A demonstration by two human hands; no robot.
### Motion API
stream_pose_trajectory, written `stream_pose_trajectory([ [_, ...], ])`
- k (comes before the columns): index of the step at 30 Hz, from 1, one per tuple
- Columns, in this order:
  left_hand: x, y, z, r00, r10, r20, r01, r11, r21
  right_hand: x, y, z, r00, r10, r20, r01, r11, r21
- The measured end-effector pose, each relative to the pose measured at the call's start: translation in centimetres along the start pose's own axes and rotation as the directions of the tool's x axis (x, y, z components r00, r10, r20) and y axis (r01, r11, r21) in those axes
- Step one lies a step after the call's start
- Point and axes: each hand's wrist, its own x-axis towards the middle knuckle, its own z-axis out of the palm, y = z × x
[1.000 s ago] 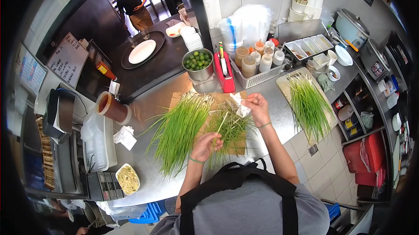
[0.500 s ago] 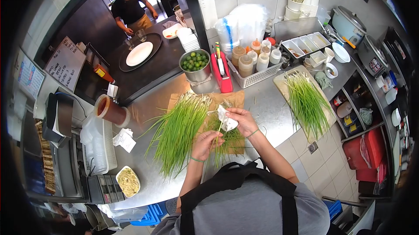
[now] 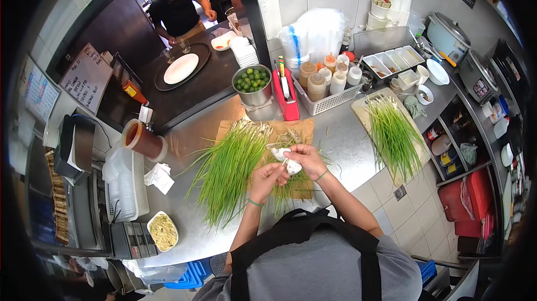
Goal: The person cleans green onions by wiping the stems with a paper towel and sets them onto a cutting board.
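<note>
My right hand pinches a crumpled white paper towel over the brown paper. Close beside it, my left hand is closed, its fingertips at the towel on a thin spring onion stalk, mostly hidden now. Under and around my hands, loose green trimmings are strewn on the brown paper. To the left lies a big pile of spring onions, white ends pointing away from me. Another bunch of spring onions rests on a cutting board at the right.
Behind the paper stand a metal pot of green limes, a red holder and a basket of sauce bottles. A tub of chopped food sits front left. Across the pass, a person stands near a white plate.
My left hand has risen toward the towel, and the stalk between my hands shows far less. My right hand has lowered slightly. The person across the pass has come nearer the counter.
</note>
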Motion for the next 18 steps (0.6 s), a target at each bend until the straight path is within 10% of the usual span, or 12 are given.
stream_pose_trajectory([
  [13,-0.8,2.1,0.2,0.998,-0.068,-0.017,0.061,0.963,-0.262,-0.7,-1.7,-1.0,0.961,-0.192,-0.197,0.208,0.976,0.061],
  [18,-0.4,1.6,0.7,0.994,-0.082,-0.066,0.059,0.951,-0.303,-2.5,-0.7,1.3,0.944,-0.328,0.029,0.328,0.930,-0.163],
])
